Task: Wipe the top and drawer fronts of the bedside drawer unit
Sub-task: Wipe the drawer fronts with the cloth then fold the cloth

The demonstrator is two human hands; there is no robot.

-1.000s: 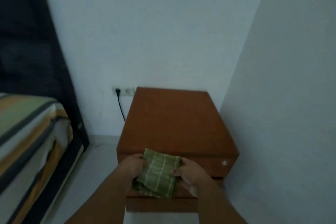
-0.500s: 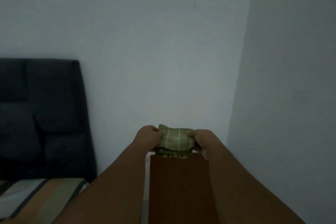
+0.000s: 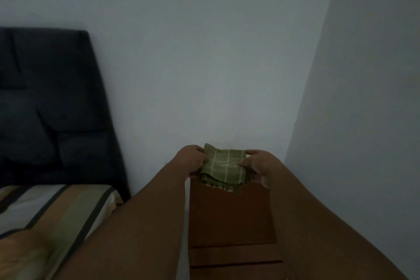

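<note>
Green checked cloth, pinched in my left hand and right hand, hovers above the brown wooden drawer unit, folded ready to wipe.

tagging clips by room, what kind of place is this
Most likely a bedroom corner: a dark padded headboard, a bed with striped bedding, and a brown bedside drawer unit beside it.

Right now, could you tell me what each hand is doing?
Left hand: grips the green cloth.
Right hand: grips the same cloth.
</note>
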